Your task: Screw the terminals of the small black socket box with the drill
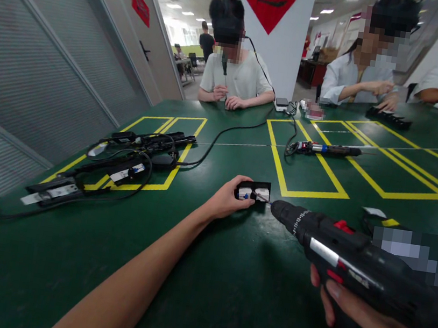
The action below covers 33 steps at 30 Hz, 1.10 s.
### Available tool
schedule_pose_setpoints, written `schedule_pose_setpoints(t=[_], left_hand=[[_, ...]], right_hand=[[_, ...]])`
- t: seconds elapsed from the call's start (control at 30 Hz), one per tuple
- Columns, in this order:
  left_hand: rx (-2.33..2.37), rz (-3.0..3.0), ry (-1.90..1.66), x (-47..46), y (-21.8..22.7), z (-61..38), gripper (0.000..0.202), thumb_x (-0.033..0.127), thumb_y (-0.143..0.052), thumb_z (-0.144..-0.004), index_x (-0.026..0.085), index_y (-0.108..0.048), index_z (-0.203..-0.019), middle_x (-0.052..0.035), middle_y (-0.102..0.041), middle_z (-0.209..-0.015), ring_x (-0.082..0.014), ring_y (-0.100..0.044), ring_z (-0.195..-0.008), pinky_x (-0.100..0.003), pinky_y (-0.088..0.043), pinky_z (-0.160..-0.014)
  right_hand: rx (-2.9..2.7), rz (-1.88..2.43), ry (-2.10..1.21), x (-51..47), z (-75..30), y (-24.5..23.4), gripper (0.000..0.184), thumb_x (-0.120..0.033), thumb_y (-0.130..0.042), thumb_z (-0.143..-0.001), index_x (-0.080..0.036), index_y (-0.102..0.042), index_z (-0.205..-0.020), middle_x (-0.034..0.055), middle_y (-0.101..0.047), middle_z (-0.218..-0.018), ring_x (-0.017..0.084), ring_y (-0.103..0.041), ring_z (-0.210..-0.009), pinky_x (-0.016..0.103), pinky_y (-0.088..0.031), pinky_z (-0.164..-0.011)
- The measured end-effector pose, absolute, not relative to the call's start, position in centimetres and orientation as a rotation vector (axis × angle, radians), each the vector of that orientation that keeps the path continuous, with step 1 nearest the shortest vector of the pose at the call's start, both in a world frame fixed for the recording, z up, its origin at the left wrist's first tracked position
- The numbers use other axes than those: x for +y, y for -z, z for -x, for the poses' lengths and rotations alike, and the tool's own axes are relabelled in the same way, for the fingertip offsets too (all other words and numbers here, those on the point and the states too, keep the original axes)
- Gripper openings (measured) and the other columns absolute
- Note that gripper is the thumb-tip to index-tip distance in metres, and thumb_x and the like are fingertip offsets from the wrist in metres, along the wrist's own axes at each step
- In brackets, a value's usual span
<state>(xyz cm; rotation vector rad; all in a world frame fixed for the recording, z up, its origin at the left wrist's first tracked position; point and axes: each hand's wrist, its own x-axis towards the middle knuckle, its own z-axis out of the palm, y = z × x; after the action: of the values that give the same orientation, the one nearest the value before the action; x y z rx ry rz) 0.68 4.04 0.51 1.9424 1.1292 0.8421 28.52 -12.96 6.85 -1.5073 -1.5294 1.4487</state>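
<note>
My left hand grips the left end of a small black box-like part on the green table, with white and blue pieces inside its open face. In my right hand is a black power drill with red switches, my fingers wrapped round its handle. The drill points left, and its thin bit reaches to the open face of the part. Whether the bit touches a screw there is too small to tell.
Several black power strips with cables lie to the left. A slim electric screwdriver rests beyond my hands, within yellow tape lines on the green table. A cable crosses the table. Co-workers sit opposite.
</note>
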Motion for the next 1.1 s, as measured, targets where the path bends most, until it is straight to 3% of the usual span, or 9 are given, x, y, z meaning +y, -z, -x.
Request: schedule_pose_setpoints(t=[0.17, 0.7, 1.1], left_hand=[[1.127, -1.950, -0.838, 4.0, -0.6, -0.6, 0.050, 0.029, -0.066, -0.074, 0.019, -0.048, -0.119, -0.0061, -0.060, -0.103, -0.0159, -0.058, -0.081, -0.031, -0.048, -0.076], [1.120, -1.943, -0.858, 4.1, -0.3, -0.5, 0.049, 0.028, -0.067, -0.073, 0.018, -0.049, -0.118, -0.0070, -0.060, -0.104, -0.0171, -0.059, -0.084, -0.033, -0.048, -0.078], [1.134, -1.928, -0.835, 4.0, -0.6, -0.5, 0.050, 0.029, -0.066, -0.073, 0.019, -0.049, -0.119, -0.0069, -0.060, -0.104, -0.0165, -0.059, -0.082, -0.032, -0.049, -0.077]], right_hand=[[-1.509, 1.522, -1.468, -12.9, -28.6, -6.4, 0.026, -0.045, -0.052, -0.087, -0.025, -0.068, -0.082, 0.0021, -0.069, -0.080, 0.018, -0.067, -0.077, 0.026, -0.055, -0.079], [-1.643, 1.535, -1.340, -13.1, -28.7, -6.3, 0.025, -0.048, -0.048, -0.088, -0.030, -0.062, -0.096, -0.0020, -0.066, -0.069, 0.016, -0.066, -0.071, 0.024, -0.053, -0.077], [-1.668, 1.600, -1.216, -12.5, -27.1, -7.9, 0.035, -0.052, -0.040, -0.087, -0.029, -0.065, -0.083, 0.0011, -0.069, -0.060, 0.021, -0.068, -0.059, 0.033, -0.056, -0.066]])
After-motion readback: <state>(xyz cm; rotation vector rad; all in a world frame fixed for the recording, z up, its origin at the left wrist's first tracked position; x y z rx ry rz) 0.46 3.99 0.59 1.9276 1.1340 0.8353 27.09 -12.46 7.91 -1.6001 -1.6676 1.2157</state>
